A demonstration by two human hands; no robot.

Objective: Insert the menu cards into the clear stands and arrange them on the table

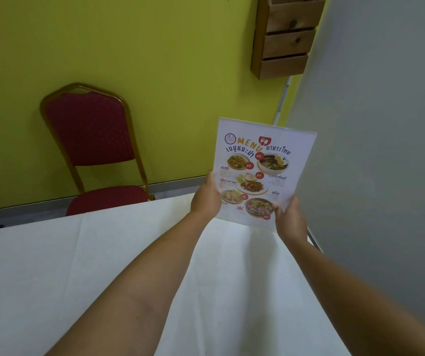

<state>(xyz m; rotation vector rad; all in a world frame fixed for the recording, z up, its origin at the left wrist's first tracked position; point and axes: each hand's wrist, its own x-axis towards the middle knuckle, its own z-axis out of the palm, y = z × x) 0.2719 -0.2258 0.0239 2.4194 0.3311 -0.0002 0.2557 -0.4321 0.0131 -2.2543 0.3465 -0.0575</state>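
A white menu card (260,165) printed with food photos and the word MENU sits inside a clear stand, whose transparent top edge (270,128) shows above the card. The stand is upright at the far right corner of the white-clothed table (103,265). My left hand (205,199) grips its lower left edge. My right hand (289,222) grips its lower right corner. The stand's base is hidden behind my hands, so I cannot tell whether it rests on the cloth.
A red padded chair (90,134) with a gold frame stands behind the table against the yellow-green wall. A wooden rack (285,39) hangs on that wall at the upper right. A grey wall (385,150) runs close along the table's right edge.
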